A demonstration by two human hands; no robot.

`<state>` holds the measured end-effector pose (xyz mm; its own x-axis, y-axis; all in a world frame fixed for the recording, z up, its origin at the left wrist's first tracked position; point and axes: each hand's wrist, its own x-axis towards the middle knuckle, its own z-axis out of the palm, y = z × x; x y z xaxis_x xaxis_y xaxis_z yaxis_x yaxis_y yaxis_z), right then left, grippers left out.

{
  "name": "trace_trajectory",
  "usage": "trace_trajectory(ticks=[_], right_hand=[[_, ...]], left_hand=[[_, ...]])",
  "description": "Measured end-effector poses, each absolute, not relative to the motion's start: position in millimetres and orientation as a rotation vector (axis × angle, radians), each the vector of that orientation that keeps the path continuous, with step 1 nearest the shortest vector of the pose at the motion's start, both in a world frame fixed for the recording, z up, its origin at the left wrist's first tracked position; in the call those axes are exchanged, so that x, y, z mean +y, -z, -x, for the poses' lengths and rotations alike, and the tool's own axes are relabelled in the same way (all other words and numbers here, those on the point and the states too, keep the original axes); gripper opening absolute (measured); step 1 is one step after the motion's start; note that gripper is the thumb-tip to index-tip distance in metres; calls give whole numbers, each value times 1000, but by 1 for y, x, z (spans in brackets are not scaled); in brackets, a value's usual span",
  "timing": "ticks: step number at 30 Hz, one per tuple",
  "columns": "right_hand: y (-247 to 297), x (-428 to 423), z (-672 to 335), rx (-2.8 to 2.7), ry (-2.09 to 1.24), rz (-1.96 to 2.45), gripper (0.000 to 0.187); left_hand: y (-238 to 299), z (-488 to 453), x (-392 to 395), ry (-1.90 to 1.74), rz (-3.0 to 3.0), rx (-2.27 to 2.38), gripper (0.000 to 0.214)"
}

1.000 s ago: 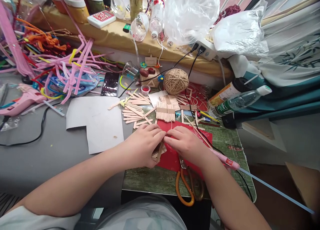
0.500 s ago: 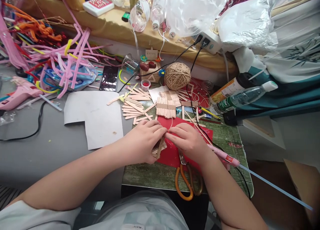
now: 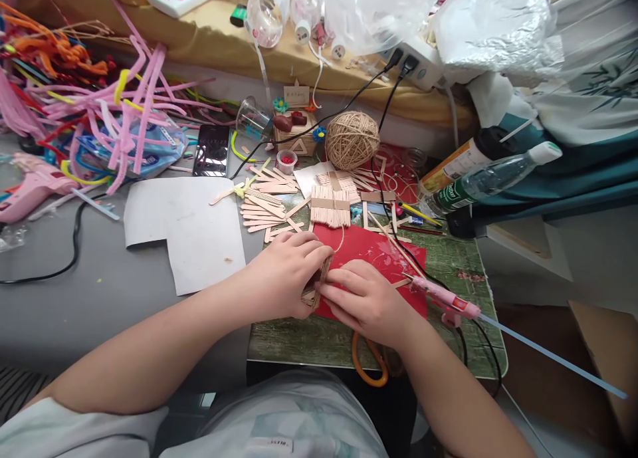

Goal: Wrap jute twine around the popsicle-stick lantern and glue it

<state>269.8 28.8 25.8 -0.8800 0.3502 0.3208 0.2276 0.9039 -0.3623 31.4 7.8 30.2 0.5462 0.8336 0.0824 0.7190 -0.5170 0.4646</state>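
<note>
My left hand [image 3: 294, 272] is closed around a small craft-stick box [image 3: 312, 297] wrapped in twine, its open side turned right. The fingers of my right hand [image 3: 366, 298] are pressed together at that opening; their tips are hidden, and what they pinch does not show. A strand of twine [image 3: 341, 238] runs from the bundled craft sticks [image 3: 330, 209] down toward the box. Behind the bundle sits the twine ball [image 3: 353, 140]. Below my right hand, scissors [image 3: 369, 359] show only an orange handle, the rest being covered.
A red sheet [image 3: 379, 252] lies under my hands. On the right rests a pink glue gun [image 3: 443, 298] with a long glue stick. Loose craft sticks [image 3: 262, 212], a white card [image 3: 199, 238], a phone [image 3: 212, 151], pipe cleaners [image 3: 134, 125] and a bottle [image 3: 493, 179] surround the area.
My right hand has moved slightly left and down, from the twine near the box's top to its open side. The box has turned, showing more of its opening.
</note>
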Motion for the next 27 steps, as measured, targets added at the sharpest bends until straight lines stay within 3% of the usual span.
trace_trajectory(ticks=[4,13,18,27], right_hand=[[-16,11,-277,-2632,-406,397,44],[-9,-1,-273,-2670,-291,418,24],[-6,1,-273,-2700,-162,457,25],[-5,3,-279,-2292,-694,525,36]], left_hand=[[-30,-29,9,-380,-2414,1245,79],[-30,-29,9,-372,-2422,1245,80],[-30,-29,8,-374,-2427,1251,82],[-29,-29,8,-391,-2420,1254,78]])
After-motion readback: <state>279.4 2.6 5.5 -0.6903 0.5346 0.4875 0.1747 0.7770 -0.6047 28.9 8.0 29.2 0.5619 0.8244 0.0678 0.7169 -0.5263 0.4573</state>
